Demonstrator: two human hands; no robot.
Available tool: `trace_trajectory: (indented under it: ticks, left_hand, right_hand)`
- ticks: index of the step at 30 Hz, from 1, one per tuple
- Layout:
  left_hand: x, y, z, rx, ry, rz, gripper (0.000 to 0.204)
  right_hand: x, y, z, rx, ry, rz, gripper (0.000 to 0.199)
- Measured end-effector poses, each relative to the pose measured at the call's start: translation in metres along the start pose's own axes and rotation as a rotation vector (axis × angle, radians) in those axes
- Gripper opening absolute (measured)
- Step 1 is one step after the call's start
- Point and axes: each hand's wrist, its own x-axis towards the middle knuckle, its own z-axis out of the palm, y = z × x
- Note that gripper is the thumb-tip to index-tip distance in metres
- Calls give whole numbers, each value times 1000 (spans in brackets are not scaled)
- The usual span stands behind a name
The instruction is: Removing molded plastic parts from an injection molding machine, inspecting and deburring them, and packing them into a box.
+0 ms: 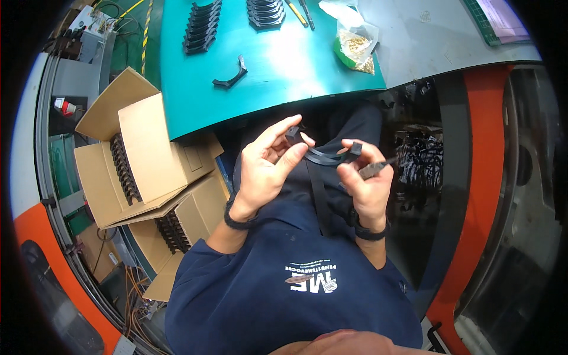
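Our left hand (265, 170) and right hand (368, 188) pinch a black arc-shaped bracket (325, 158) by its ends; cardboard carton (152, 139), nine o'clock.

Hands (260, 170) raised, apart — fingers (274, 132) bent, thumbs (292, 157) angled inward.

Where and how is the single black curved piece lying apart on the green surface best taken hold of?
Probably at mid-arc of the curved piece, fingers pinching across its narrow band, coming from above on the person's side: its bulge faces lower right, its opening upper left, and nothing on the green surface touches it.
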Motion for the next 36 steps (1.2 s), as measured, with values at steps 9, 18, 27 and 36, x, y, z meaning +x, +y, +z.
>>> trace_trajectory:
  ticks: [9, 18, 27, 36]
  left_hand:
    - [4, -20, 0, -303, -115, 6, 26]
    - [4, -17, 3, -188, -130, 78, 56]
    - [8, -17, 2, -109, -31, 0, 49]
    - [-6, -27, -12, 77, -219, 101, 32]
  right_hand:
    - [4, 3, 9, 356, -365, 406, 35]
    - [-3, 9, 25, 106, -25, 245, 33]
    - [6, 11, 14, 501, -122, 368, 19]
    - [9, 13, 10, 607, 52, 282, 17]
